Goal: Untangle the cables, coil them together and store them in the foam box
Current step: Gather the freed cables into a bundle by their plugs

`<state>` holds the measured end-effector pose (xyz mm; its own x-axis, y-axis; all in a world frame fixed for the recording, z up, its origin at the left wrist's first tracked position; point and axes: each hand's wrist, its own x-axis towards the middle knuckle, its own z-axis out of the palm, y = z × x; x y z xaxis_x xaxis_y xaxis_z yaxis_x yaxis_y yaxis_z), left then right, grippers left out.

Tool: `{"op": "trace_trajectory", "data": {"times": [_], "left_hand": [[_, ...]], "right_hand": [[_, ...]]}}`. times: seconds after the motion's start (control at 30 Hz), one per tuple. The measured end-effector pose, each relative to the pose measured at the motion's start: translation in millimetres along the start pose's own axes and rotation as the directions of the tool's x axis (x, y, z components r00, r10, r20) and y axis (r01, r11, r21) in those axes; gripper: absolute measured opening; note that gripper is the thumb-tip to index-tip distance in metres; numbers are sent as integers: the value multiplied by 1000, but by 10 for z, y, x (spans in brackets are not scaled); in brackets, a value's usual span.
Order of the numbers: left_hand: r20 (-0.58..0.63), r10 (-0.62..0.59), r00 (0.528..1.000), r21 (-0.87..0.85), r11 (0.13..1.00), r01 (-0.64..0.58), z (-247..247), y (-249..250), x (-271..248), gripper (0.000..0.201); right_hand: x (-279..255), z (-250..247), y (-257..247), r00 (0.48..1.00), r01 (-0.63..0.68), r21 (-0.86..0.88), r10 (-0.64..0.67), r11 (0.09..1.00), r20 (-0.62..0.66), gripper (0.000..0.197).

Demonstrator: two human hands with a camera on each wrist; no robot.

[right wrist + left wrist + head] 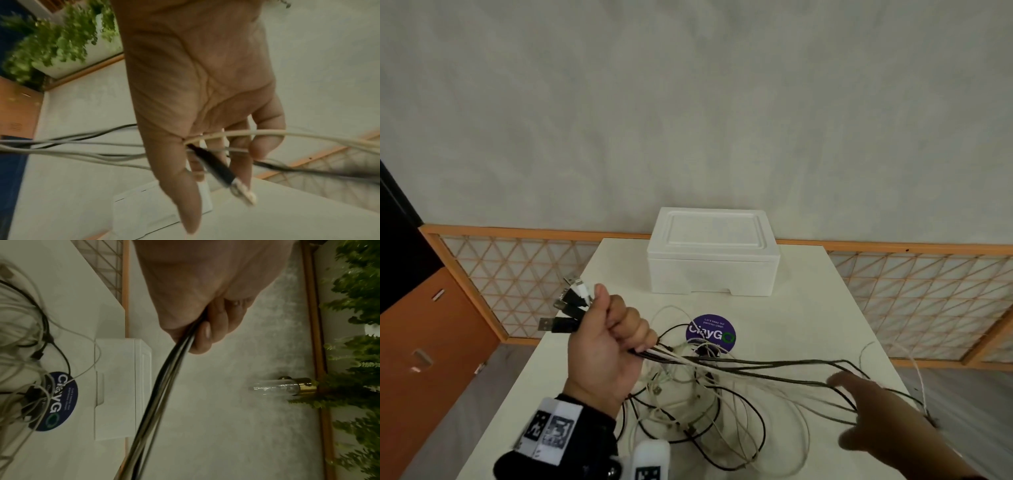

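Note:
My left hand (613, 342) is raised over the white table (808, 308) and grips a bundle of black and white cables (756, 370). Their USB plugs (566, 308) stick out past the thumb. In the left wrist view the fingers (203, 335) curl round the dark strands (164, 386). The bundle stretches right to my right hand (876, 418). There the strands (82, 152) pass between its loosely curled fingers (265, 139), and a black plug (213, 164) hangs among them. A loose tangle (688, 411) lies on the table below. The white foam box (712, 253) stands at the back with its lid on.
A round purple sticker (710, 334) lies on the table in front of the box, partly under the cables. A wooden lattice panel (517, 274) runs behind the table. An orange cabinet (431, 342) stands at the left. Green plants (357, 353) show in the wrist views.

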<state>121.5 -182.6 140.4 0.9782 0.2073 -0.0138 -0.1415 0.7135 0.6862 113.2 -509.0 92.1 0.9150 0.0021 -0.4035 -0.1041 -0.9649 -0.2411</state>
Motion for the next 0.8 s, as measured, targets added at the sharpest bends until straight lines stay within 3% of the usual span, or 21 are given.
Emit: {"op": "trace_trajectory", "data": {"times": [0.07, 0.13, 0.23, 0.3, 0.33, 0.4, 0.5, 0.57, 0.6, 0.63, 0.67, 0.73, 0.8], "left_hand": [[-12, -9, 1000, 8, 1000, 9, -22, -15, -13, 56], [-29, -17, 999, 15, 1000, 18, -51, -75, -35, 56], [-52, -16, 999, 8, 1000, 16, -103, -107, -21, 56], [-57, -16, 998, -3, 1000, 15, -145, -98, -9, 57], [-55, -21, 998, -5, 1000, 20, -141, -107, -2, 57], [-61, -25, 998, -10, 1000, 24, -115, -129, 2, 56], [-62, -26, 998, -2, 1000, 26, -61, -193, 13, 55], [-59, -41, 997, -2, 999, 41, -45, -243, 43, 55], [-57, -48, 997, 0, 999, 48, -34, -274, 54, 55], [-50, -53, 997, -1, 999, 53, -14, -313, 59, 54], [-41, -61, 997, -6, 998, 61, 17, -362, 56, 53], [-14, -85, 996, -11, 996, 84, 99, -459, 25, 51], [25, -113, 993, -12, 994, 113, 169, -550, -9, 51]], "right_hand": [[70, 2, 98, 998, -23, 16, 22, 1000, 51, 33], [118, 29, 188, 999, -47, 36, 47, 998, -12, 32], [196, -3, 302, 994, -95, -8, 95, 995, -56, 82], [188, -47, 356, 991, -104, 102, 94, 989, 97, 122], [157, -108, 377, 986, -107, 152, 85, 983, 144, 135], [165, -136, 494, 992, -71, 243, 44, 967, 117, 148], [156, -81, 480, 992, -127, 245, 127, 961, 16, 138], [173, -71, 246, 991, -125, 86, 121, 988, 60, 123], [165, -66, 91, 997, -74, -34, 75, 997, 25, 93], [165, -52, -80, 999, -17, -73, 13, 997, -48, 59], [113, -57, -292, 991, 60, -64, -67, 996, -113, 38], [-7, -22, -700, 947, 260, 142, -223, 955, -232, 22], [-103, 38, -1034, 877, 471, 314, -397, 825, -272, 30]]}}
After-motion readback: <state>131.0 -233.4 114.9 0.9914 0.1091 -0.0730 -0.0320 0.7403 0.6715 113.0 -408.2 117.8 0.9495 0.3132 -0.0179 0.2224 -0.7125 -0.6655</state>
